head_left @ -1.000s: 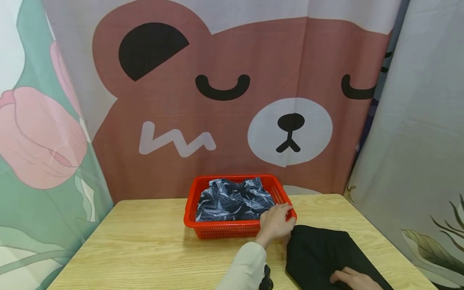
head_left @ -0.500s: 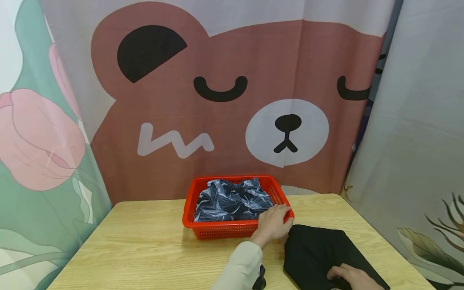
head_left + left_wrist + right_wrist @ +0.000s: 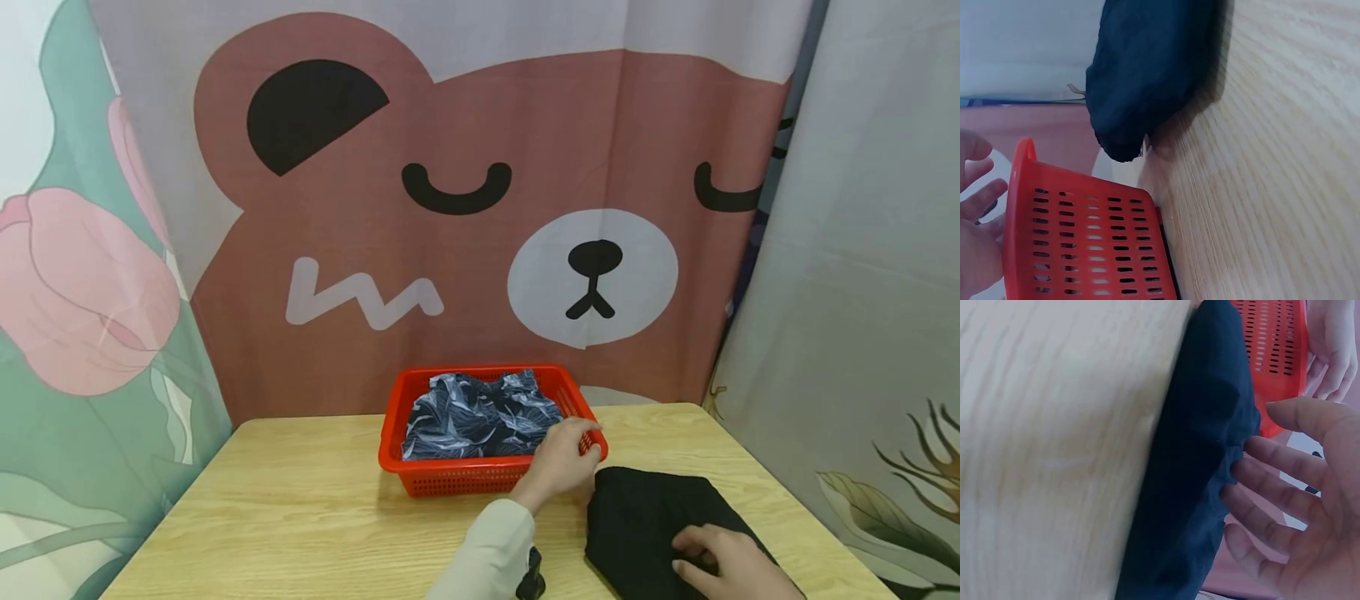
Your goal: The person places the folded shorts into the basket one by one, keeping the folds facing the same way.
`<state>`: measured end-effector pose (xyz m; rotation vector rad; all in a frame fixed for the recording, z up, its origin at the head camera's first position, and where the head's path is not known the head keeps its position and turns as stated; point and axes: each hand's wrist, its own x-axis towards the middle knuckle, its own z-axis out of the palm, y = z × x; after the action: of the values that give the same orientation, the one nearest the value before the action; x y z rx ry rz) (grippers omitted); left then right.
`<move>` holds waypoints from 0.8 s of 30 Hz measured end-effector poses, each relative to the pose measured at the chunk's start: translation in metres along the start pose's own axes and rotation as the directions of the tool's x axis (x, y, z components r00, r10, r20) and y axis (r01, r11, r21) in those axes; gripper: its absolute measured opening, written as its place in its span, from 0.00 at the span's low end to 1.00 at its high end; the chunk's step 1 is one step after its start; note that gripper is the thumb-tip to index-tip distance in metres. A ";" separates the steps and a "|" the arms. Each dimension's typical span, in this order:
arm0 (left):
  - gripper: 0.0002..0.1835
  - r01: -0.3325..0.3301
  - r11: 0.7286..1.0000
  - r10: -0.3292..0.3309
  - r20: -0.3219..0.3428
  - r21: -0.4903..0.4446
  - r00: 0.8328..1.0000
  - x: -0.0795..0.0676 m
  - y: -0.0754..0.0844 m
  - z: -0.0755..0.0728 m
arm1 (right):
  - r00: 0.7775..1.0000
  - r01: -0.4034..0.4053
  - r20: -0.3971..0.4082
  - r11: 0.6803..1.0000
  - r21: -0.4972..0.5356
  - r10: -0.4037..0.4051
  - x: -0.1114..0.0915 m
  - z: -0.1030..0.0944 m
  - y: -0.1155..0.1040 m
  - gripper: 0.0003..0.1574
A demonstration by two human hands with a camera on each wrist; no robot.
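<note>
A red plastic basket [image 3: 465, 462] holds a crumpled dark blue-and-white leaf-patterned cloth [image 3: 480, 417]. At the basket's front right corner, my left hand [image 3: 558, 462] reaches over the rim; in the left wrist view its loosely spread fingers [image 3: 982, 200] lie beside the rim. A folded black cloth [image 3: 637, 521] lies on the table to the right of the basket. Over its near right part is my right hand [image 3: 727, 562], fingers slightly bent. The right wrist view has those fingertips right at the surface of the cloth [image 3: 1179, 469], with no cloth pinched between them.
The light wood table [image 3: 300, 517] carries the basket near its back edge. Behind it hangs a curtain with a bear print [image 3: 360, 350]; a flower-print curtain [image 3: 97, 317] borders the left and a pale one [image 3: 840, 317] the right. A dark strap [image 3: 531, 577] shows below the left sleeve.
The right hand has risen slightly off the black cloth, its fingers loosening. The left hand's fingers have eased at the basket's corner. Basket and both cloths stay in place.
</note>
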<state>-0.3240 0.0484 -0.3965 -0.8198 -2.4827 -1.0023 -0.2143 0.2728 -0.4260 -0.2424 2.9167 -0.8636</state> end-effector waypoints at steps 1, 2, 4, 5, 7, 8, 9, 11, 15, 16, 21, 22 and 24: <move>0.16 -0.011 1.000 0.011 -0.014 -0.028 1.000 -0.001 -0.001 -0.001 | 1.000 0.013 -0.017 1.000 0.005 -0.013 0.000 -0.001 -0.001 0.21; 0.16 -0.019 0.998 0.018 -0.026 -0.061 1.000 -0.001 0.000 -0.001 | 0.999 0.024 -0.035 1.000 0.012 -0.023 0.000 -0.002 -0.002 0.21; 0.16 -0.041 0.994 0.035 -0.058 -0.103 0.998 -0.002 0.002 -0.002 | 0.996 0.026 -0.083 1.000 -0.006 -0.027 0.001 -0.003 -0.004 0.20; 0.16 -0.045 0.992 0.037 -0.073 -0.119 0.997 -0.003 0.003 -0.002 | 0.994 0.012 -0.105 1.000 -0.005 -0.012 0.001 -0.004 -0.005 0.19; 0.15 -0.039 0.985 0.023 -0.098 -0.167 0.995 -0.005 0.007 -0.003 | 0.989 -0.001 -0.148 1.000 -0.010 -0.001 0.000 -0.005 -0.006 0.17; 0.15 -0.024 0.981 0.004 -0.109 -0.191 0.994 -0.006 0.009 -0.004 | 0.985 -0.010 -0.173 1.000 -0.013 0.007 0.000 -0.006 -0.007 0.17; 0.15 -0.011 0.977 -0.015 -0.120 -0.212 0.993 -0.007 0.011 -0.004 | 0.981 -0.014 -0.194 1.000 -0.016 0.011 0.000 -0.006 -0.007 0.17; 0.14 0.031 0.960 -0.070 -0.131 -0.278 0.989 -0.009 0.015 -0.006 | 0.975 -0.027 -0.219 1.000 0.006 0.028 0.001 -0.008 -0.007 0.20; 0.13 0.098 0.902 -0.174 -0.147 -0.420 0.974 -0.014 0.021 -0.009 | 0.968 -0.032 -0.247 0.999 0.043 0.042 0.000 -0.014 -0.005 0.27; 0.13 0.107 0.887 -0.192 -0.149 -0.449 0.970 -0.015 0.022 -0.010 | 0.967 -0.037 -0.251 0.998 0.053 0.049 -0.001 -0.015 -0.004 0.28; 0.12 0.135 0.861 -0.236 -0.151 -0.490 0.960 -0.023 0.025 -0.015 | 0.956 -0.054 -0.284 0.996 0.070 0.072 -0.002 -0.024 0.001 0.34; 0.11 0.132 0.862 -0.234 -0.155 -0.489 0.960 -0.025 0.024 -0.015 | 0.953 -0.057 -0.292 0.996 0.066 0.074 -0.002 -0.026 0.003 0.36; 0.11 0.133 0.865 -0.236 -0.159 -0.483 0.959 -0.028 0.024 -0.015 | 0.949 -0.059 -0.306 0.996 0.065 0.076 -0.001 -0.029 0.007 0.39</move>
<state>-0.2863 0.0404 -0.3875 -0.5631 -2.1892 -1.7101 -0.2177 0.2945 -0.4052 -0.0006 3.1552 -1.0560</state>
